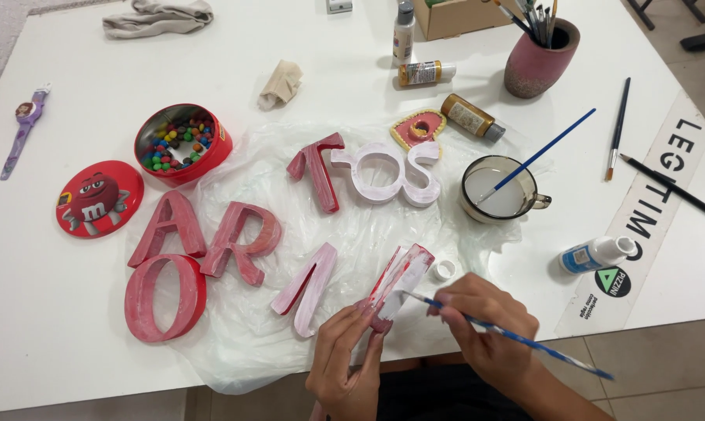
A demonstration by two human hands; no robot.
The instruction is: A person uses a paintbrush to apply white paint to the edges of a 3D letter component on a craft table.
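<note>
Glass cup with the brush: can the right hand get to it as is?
Probably yes. The cup stands just beyond the right hand, with only a small white cap between them. But that hand already holds a blue brush.

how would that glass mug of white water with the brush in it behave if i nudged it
The glass mug looks wide and low, so it would probably slide rather than tip. Its milky water would likely slosh. The blue brush leans loosely far past the rim, so it may swing or flip out, dripping onto the plastic sheet.
</note>
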